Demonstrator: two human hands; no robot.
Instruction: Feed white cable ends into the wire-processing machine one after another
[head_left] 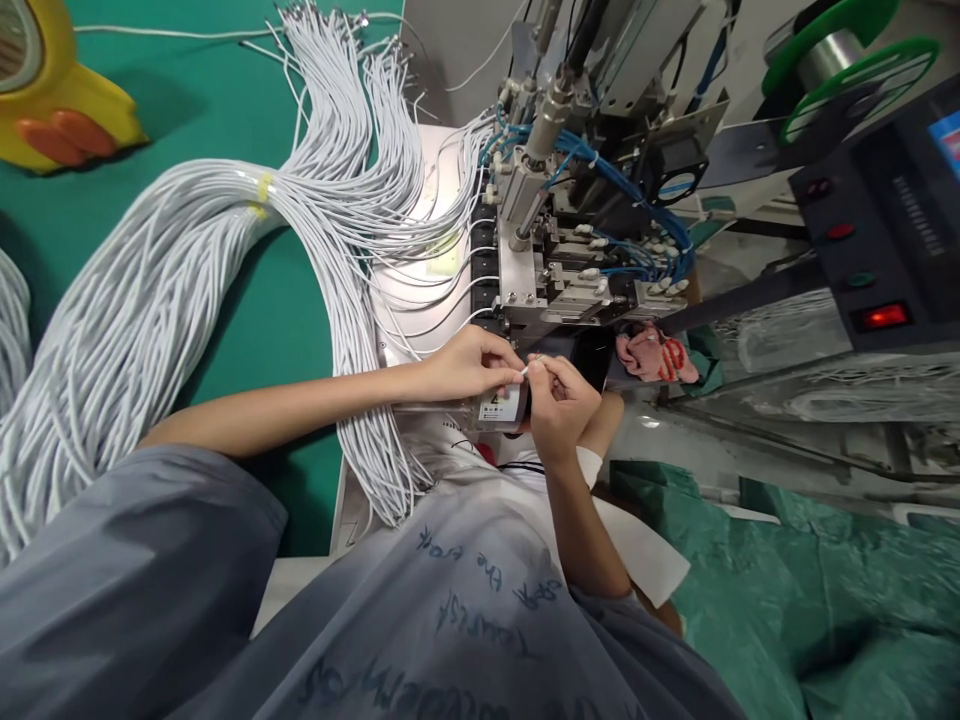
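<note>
A short white wire (524, 370) is held just in front of the machine (519, 265), above the person's lap, and it is pinched from both sides. By the left hand (471, 365) it is gripped between thumb and forefinger, with the tips drawn together and the other fingers curled; by the right hand (562, 400) it is met from the other side in a like pinch, thumb and fingers closed with hardly any gap. How much of the wire is hidden in the fingers cannot be told. The step in hand is judged to be fine fingertip work on the wire's end, done apart from the row of black blocks (484, 262), into which several white cables (439, 300) are led. For the next move, a light, steady pinch seems to be called for, with the end held straight and neither hand pressed against the machine's lower edge or the label (500, 405) just below the fingers. Care also seems to be needed with the thick bundle (202, 215), bound by a yellow tie (262, 193) and laid across the green desk (217, 95), since its strands are spread close beside the left forearm and could easily be snagged.
</note>
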